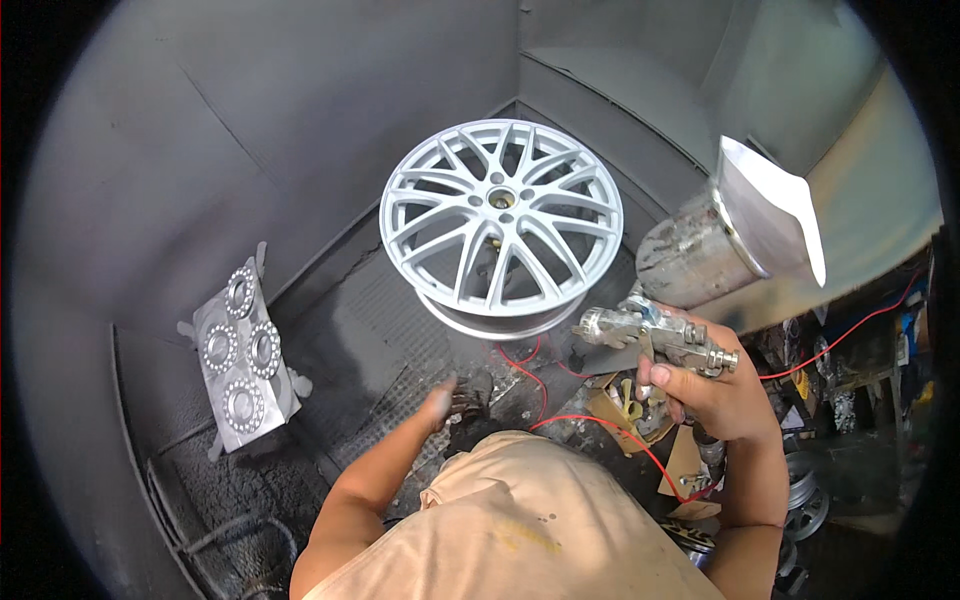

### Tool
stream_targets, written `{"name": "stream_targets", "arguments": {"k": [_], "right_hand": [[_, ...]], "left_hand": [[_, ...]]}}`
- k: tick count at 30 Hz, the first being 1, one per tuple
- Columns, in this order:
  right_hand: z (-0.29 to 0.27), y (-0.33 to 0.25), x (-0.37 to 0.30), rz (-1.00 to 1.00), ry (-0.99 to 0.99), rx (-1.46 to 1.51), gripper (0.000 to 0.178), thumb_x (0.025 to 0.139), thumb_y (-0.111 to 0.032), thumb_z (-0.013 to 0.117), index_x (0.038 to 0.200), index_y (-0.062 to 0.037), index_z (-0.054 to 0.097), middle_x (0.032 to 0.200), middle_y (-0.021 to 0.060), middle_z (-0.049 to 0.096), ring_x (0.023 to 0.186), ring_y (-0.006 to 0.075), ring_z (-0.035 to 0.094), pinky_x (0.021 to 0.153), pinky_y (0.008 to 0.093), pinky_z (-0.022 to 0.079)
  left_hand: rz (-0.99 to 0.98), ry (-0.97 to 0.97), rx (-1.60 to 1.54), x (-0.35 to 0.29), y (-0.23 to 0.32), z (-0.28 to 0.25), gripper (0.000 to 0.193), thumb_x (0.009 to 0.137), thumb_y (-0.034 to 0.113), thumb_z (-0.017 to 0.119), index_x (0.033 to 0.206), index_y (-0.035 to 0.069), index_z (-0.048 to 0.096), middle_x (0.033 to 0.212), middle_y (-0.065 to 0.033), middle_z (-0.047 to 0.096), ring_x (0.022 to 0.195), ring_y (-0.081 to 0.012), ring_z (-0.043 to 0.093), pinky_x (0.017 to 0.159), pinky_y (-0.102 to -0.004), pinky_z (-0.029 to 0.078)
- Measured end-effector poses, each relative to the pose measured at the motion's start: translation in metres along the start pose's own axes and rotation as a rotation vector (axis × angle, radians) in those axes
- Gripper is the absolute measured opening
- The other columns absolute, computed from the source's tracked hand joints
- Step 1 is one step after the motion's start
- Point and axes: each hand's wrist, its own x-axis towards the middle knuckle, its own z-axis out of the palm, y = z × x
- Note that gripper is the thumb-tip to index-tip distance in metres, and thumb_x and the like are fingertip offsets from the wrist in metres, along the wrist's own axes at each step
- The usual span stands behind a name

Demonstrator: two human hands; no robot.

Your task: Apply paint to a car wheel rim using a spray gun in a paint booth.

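Wheel (502, 232) straight ahead, right hand (722, 395) wrapped round the spray gun (662, 335), left hand (440, 404) too dark to tell, and steady, even passes, nozzle (592, 326) square-on, should work best!

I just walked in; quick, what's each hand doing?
Left hand: open or closed, can't tell.
Right hand: closed, holding the spray gun.
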Motion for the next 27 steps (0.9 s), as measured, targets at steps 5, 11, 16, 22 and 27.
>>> {"name": "stream_targets", "arguments": {"k": [5, 11, 16, 22, 27], "right_hand": [[0.029, -0.047, 0.108, -0.011, -0.008, -0.103, 0.051, 0.091, -0.018, 0.075, 0.135, -0.0001, 0.06, 0.081, 0.0, 0.066, 0.06, 0.0047, 0.055, 0.047, 0.0213, 0.043], [0.03, -0.076, 0.221, -0.152, 0.201, -0.244, 0.025, 0.094, -0.018, 0.073, 0.112, -0.0022, 0.067, 0.071, 0.0009, 0.064, 0.052, 0.0054, 0.052, 0.043, 0.0211, 0.039], [-0.004, -0.084, 0.244, -0.158, 0.389, -0.285, 0.015, 0.096, -0.018, 0.069, 0.097, -0.0041, 0.064, 0.073, 0.0009, 0.063, 0.058, 0.0067, 0.057, 0.044, 0.0223, 0.041], [-0.062, -0.076, 0.206, -0.108, 0.471, -0.523, 0.018, 0.095, -0.019, 0.069, 0.105, -0.004, 0.065, 0.071, -0.0021, 0.059, 0.06, 0.0071, 0.057, 0.045, 0.0234, 0.041], [-0.102, -0.066, 0.149, 0.125, 0.511, -0.58, 0.021, 0.095, -0.017, 0.068, 0.112, -0.0046, 0.068, 0.072, -0.0031, 0.058, 0.059, 0.0067, 0.054, 0.048, 0.0248, 0.041]], "left_hand": [[0.075, 0.327, -0.428, 0.094, 0.066, -0.073, 0.048, 0.107, 0.049, 0.039, 0.118, 0.007, 0.06, 0.093, -0.0074, 0.066, 0.082, -0.0212, 0.061, 0.078, -0.0399, 0.05], [0.253, 0.296, -0.455, 0.164, 0.181, -0.139, 0.054, 0.107, 0.051, 0.037, 0.118, 0.005, 0.061, 0.099, -0.0088, 0.068, 0.087, -0.0239, 0.063, 0.084, -0.043, 0.052], [0.273, 0.262, -0.201, 0.174, 0.257, -0.145, 0.073, 0.105, 0.058, 0.036, 0.14, -0.003, 0.054, 0.137, -0.0223, 0.06, 0.122, -0.0394, 0.061, 0.107, -0.0493, 0.045], [0.248, 0.296, -0.215, 0.193, 0.244, -0.179, 0.033, 0.099, 0.029, 0.051, 0.107, 0.004, 0.071, 0.093, -0.0144, 0.072, 0.078, -0.0241, 0.071, 0.061, -0.0392, 0.056], [0.316, 0.128, -0.381, 0.17, 0.248, -0.146, 0.037, 0.102, 0.028, 0.048, 0.125, 0.003, 0.063, 0.108, -0.0134, 0.071, 0.092, -0.0258, 0.071, 0.077, -0.0429, 0.061]]}}
